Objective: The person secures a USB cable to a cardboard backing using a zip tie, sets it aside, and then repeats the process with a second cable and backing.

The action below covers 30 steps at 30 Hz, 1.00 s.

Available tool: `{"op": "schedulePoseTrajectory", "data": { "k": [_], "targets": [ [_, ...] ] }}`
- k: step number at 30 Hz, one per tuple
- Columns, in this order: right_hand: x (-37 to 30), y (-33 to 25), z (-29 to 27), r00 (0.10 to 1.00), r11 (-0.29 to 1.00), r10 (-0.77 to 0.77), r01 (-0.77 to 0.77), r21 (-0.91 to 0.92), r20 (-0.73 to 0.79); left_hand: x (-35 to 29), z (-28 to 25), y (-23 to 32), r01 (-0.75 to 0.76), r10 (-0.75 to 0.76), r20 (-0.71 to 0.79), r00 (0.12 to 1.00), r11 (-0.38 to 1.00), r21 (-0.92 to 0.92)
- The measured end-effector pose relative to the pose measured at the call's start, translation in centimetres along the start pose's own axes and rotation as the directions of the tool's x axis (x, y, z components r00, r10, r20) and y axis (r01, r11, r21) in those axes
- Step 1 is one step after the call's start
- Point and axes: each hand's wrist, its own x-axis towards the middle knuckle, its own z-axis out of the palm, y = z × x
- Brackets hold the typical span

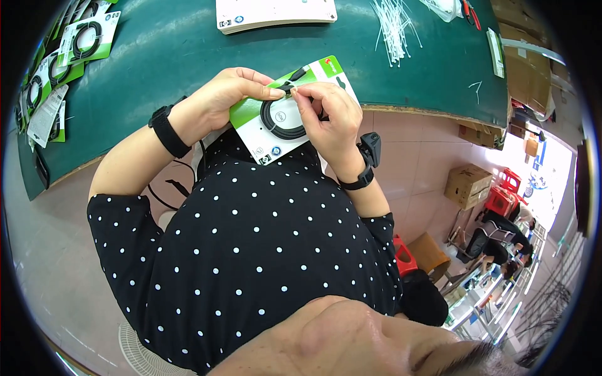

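Observation:
A green-and-white backing card (251, 139) with a coiled black cable (285, 133) lies tilted between my hands, just over the table's near edge. My left hand (229, 97) grips the card's upper left side, its thumb pressing on the cable near the top of the coil. Thumb and forefinger of my right hand (329, 116) are pinched together at that same spot, right beside the left thumb. Whatever small thing the right fingertips hold is too hidden to make out. The cable's plug end (297, 74) shows above the fingers, against the green part of the card.
On the green table (169, 37) are a stack of white cards (276, 14) at the back, loose white cable ties (394, 37) to the right and red-handled cutters (471, 15) beyond. Several carded cables (88, 41) pile up at the left. Cardboard boxes (469, 186) stand on the floor.

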Motion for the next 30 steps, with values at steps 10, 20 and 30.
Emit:
{"op": "schedulePoseTrajectory", "data": {
  "k": [10,20,30],
  "targets": [
    [0.2,0.0,0.4,0.999,0.999,-0.021,0.022,0.03,-0.038,0.0,-0.2,-0.2,-0.005,0.005,0.006,1.0,1.0,-0.011],
    [0.0,-0.1,0.6,0.998,0.998,-0.058,0.057,-0.03,-0.034,-0.5,0.0,0.0,-0.015,0.015,0.003,1.0,1.0,-0.01],
    [-0.5,0.0,1.1,0.988,0.992,-0.129,0.127,-0.023,-0.09,-0.6,0.0,0.1,-0.014,0.014,0.002,1.0,1.0,0.023]
  ]
}}
